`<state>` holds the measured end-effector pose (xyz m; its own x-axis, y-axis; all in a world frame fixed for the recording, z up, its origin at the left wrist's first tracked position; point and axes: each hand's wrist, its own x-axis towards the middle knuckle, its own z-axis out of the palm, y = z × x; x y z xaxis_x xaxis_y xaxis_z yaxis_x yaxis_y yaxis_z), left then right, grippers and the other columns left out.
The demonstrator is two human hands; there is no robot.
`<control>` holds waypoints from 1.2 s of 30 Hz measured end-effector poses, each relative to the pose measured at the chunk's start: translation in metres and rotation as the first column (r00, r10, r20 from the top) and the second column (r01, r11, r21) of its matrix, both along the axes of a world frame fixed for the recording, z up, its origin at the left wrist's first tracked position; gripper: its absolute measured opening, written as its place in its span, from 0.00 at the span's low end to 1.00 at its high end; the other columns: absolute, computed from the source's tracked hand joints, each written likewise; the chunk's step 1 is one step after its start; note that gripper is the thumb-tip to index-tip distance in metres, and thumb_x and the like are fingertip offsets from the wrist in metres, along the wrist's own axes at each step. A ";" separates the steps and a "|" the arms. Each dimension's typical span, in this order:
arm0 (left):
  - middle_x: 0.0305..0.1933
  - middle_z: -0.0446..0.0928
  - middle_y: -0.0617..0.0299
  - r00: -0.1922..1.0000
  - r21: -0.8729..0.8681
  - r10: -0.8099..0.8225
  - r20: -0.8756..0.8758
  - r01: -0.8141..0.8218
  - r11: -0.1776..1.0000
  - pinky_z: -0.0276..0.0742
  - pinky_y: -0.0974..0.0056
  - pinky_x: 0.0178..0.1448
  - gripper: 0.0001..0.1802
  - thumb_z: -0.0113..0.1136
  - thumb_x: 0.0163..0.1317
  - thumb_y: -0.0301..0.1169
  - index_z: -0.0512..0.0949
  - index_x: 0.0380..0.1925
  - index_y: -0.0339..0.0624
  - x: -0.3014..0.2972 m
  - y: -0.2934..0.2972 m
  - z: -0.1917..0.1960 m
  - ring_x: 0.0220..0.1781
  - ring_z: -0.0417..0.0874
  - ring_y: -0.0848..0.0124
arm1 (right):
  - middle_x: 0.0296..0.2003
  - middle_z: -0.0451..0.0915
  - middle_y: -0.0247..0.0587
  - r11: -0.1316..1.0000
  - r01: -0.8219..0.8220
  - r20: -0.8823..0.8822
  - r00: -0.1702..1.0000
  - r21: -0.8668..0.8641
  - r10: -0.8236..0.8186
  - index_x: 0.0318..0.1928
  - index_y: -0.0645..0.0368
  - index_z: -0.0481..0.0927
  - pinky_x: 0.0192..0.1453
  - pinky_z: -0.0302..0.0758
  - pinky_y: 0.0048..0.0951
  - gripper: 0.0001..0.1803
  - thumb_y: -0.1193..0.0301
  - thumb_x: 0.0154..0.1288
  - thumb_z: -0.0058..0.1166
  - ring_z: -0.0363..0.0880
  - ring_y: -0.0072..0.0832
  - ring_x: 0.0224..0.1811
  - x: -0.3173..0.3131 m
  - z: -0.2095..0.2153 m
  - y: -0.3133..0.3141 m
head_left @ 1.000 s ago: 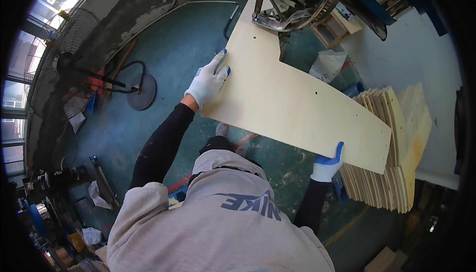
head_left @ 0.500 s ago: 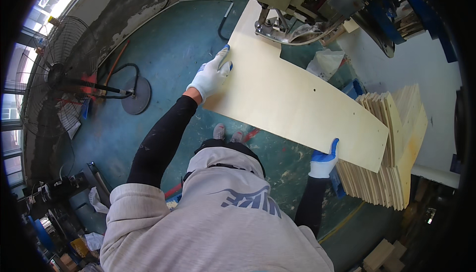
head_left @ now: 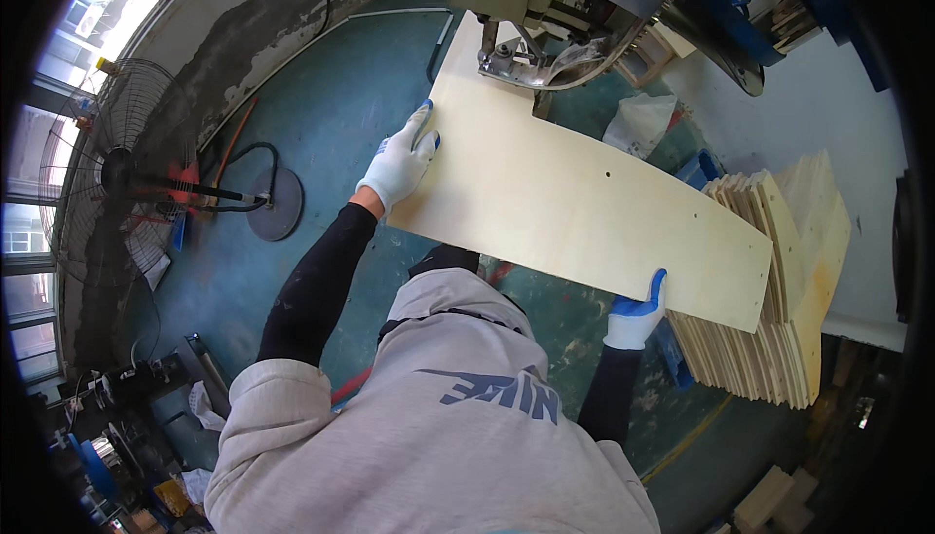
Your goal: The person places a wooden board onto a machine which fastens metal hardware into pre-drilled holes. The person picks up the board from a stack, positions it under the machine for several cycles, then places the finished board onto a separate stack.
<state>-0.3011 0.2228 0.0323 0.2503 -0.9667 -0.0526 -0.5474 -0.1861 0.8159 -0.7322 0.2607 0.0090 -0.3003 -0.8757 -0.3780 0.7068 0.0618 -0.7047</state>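
A white plastic bag [head_left: 640, 123] lies crumpled on the green floor [head_left: 331, 134] beyond the far edge of the plywood panel [head_left: 584, 208], just right of the machine. A blue crate [head_left: 703, 168] sits partly hidden between the bag and the stack of cut plywood pieces [head_left: 779, 290]. No label or sign can be read at this size.

The plywood panel is a pale, L-shaped sheet held roughly level in front of the person. Its narrow upper end lies under the metal head of the machine [head_left: 531, 52] at the top of the view. Its long lower arm extends to the right, ending over the stack of cut plywood pieces. Two small drilled holes show near the middle of the panel and several more near its right end.

The left hand [head_left: 399, 166], in a white glove with blue fingertips, lies flat on the left edge of the panel. Its fingers are extended and kept close together, pressing on the top face.

The right hand [head_left: 638, 315], in a white glove with a blue palm, grips the near long edge of the panel. Its fingers curl up over the edge and pinch the sheet; the thumb side is hidden underneath.

A standing fan [head_left: 107, 178] with a round base is positioned on the floor to the left, well apart from the panel.
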 end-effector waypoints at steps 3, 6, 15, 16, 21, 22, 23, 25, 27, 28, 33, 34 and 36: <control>0.75 0.68 0.44 1.000 0.036 0.013 -0.029 -0.012 0.999 0.61 0.65 0.76 0.32 0.53 0.75 0.36 0.61 0.74 0.36 -0.004 -0.003 0.011 0.77 0.68 0.58 | 0.60 0.79 0.44 1.000 -0.003 0.024 1.000 -0.027 0.004 0.63 0.63 0.75 0.68 0.74 0.37 0.22 0.63 0.78 0.53 0.78 0.34 0.62 -0.001 -0.001 -0.003; 0.73 0.70 0.45 0.998 -0.027 0.053 -0.047 -0.054 0.998 0.63 0.65 0.75 0.31 0.54 0.75 0.35 0.62 0.74 0.36 -0.009 0.004 0.016 0.75 0.71 0.60 | 0.60 0.79 0.44 1.000 -0.027 0.034 0.999 0.013 0.027 0.63 0.63 0.75 0.68 0.73 0.37 0.22 0.62 0.78 0.52 0.78 0.34 0.62 -0.003 -0.003 -0.004; 0.74 0.69 0.46 0.955 -0.072 0.210 -0.210 -0.229 0.971 0.61 0.66 0.76 0.30 0.54 0.74 0.28 0.61 0.74 0.31 0.080 0.076 0.001 0.76 0.67 0.68 | 0.61 0.78 0.42 0.985 -0.157 0.107 0.983 0.069 0.150 0.66 0.63 0.73 0.68 0.73 0.40 0.24 0.59 0.80 0.48 0.77 0.34 0.63 0.074 -0.015 0.020; 0.75 0.67 0.47 0.939 -0.075 0.217 -0.266 -0.245 0.967 0.60 0.66 0.77 0.30 0.54 0.75 0.28 0.61 0.74 0.30 0.095 0.073 0.003 0.76 0.66 0.68 | 0.60 0.79 0.42 0.984 -0.158 0.099 0.984 0.082 0.150 0.65 0.62 0.74 0.67 0.74 0.39 0.23 0.60 0.80 0.48 0.78 0.34 0.62 0.094 -0.012 0.014; 0.77 0.63 0.50 0.906 -0.093 0.192 -0.378 -0.244 0.965 0.58 0.67 0.78 0.30 0.53 0.76 0.27 0.59 0.74 0.28 0.161 0.036 0.011 0.77 0.64 0.69 | 0.60 0.79 0.41 0.989 -0.146 0.125 0.982 0.012 0.144 0.65 0.62 0.73 0.66 0.75 0.38 0.23 0.60 0.80 0.48 0.78 0.33 0.62 0.156 -0.020 -0.017; 0.77 0.63 0.50 0.916 -0.116 0.165 -0.366 -0.221 0.968 0.58 0.67 0.78 0.30 0.53 0.76 0.27 0.59 0.74 0.28 0.171 0.025 0.010 0.77 0.64 0.69 | 0.60 0.79 0.42 0.991 -0.133 0.141 0.981 -0.010 0.133 0.65 0.62 0.74 0.66 0.75 0.38 0.23 0.60 0.80 0.49 0.78 0.33 0.62 0.165 -0.020 -0.021; 0.77 0.64 0.51 0.925 -0.138 0.137 -0.354 -0.197 0.971 0.58 0.67 0.78 0.30 0.53 0.76 0.27 0.60 0.74 0.28 0.179 0.014 0.010 0.77 0.64 0.69 | 0.60 0.79 0.42 0.994 -0.107 0.134 0.985 -0.014 0.108 0.65 0.62 0.74 0.67 0.75 0.38 0.23 0.60 0.80 0.49 0.78 0.33 0.62 0.174 -0.021 -0.026; 0.78 0.63 0.51 0.920 -0.109 0.122 -0.371 -0.174 0.979 0.57 0.67 0.78 0.30 0.53 0.76 0.28 0.60 0.74 0.28 0.191 -0.005 0.016 0.78 0.63 0.70 | 0.60 0.79 0.41 0.998 -0.055 0.120 0.991 -0.010 0.055 0.65 0.61 0.74 0.67 0.75 0.38 0.22 0.61 0.79 0.49 0.78 0.33 0.62 0.187 -0.023 -0.032; 0.78 0.63 0.51 0.930 -0.144 0.072 -0.359 -0.132 0.981 0.57 0.67 0.78 0.30 0.53 0.76 0.28 0.60 0.74 0.28 0.202 -0.017 0.006 0.78 0.62 0.70 | 0.60 0.79 0.41 1.000 -0.023 0.108 0.994 0.003 0.023 0.65 0.61 0.74 0.67 0.75 0.37 0.22 0.61 0.79 0.49 0.78 0.33 0.62 0.195 -0.020 -0.031; 0.78 0.63 0.52 0.935 -0.171 0.044 -0.352 -0.111 0.979 0.57 0.68 0.78 0.30 0.53 0.76 0.28 0.60 0.74 0.29 0.209 -0.025 0.002 0.78 0.62 0.70 | 0.60 0.80 0.41 1.000 -0.008 0.103 0.995 -0.001 0.008 0.65 0.61 0.74 0.67 0.75 0.37 0.22 0.61 0.79 0.49 0.78 0.32 0.62 0.199 -0.018 -0.034; 0.67 0.75 0.63 0.916 -0.131 0.068 -0.395 -0.129 0.983 0.71 0.76 0.56 0.29 0.56 0.76 0.31 0.64 0.75 0.39 0.235 -0.063 -0.012 0.46 0.75 0.81 | 0.59 0.80 0.40 1.000 -0.001 0.105 0.994 -0.007 0.002 0.65 0.60 0.74 0.64 0.77 0.34 0.22 0.61 0.79 0.50 0.79 0.31 0.61 0.212 -0.028 -0.055; 0.68 0.75 0.62 0.937 -0.133 0.055 -0.345 -0.107 0.985 0.70 0.76 0.57 0.30 0.56 0.76 0.31 0.64 0.75 0.39 0.238 -0.071 -0.015 0.49 0.75 0.81 | 0.59 0.80 0.40 1.000 -0.021 0.121 0.992 -0.007 0.022 0.65 0.60 0.74 0.64 0.77 0.34 0.22 0.61 0.79 0.50 0.79 0.31 0.61 0.215 -0.029 -0.061; 0.70 0.74 0.60 0.970 -0.136 0.029 -0.242 -0.063 0.989 0.70 0.76 0.61 0.30 0.56 0.76 0.32 0.64 0.74 0.38 0.243 -0.084 -0.021 0.53 0.76 0.80 | 0.60 0.79 0.42 0.999 0.032 0.097 0.995 0.021 -0.034 0.65 0.61 0.74 0.64 0.77 0.36 0.22 0.62 0.79 0.49 0.79 0.33 0.62 0.224 -0.030 -0.066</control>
<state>-0.0582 0.1390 0.0117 0.2913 -0.9564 0.0199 -0.3271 -0.0800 0.9416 -0.5084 0.1945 -0.0206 -0.2900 -0.8582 -0.4235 0.7740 0.0499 -0.6312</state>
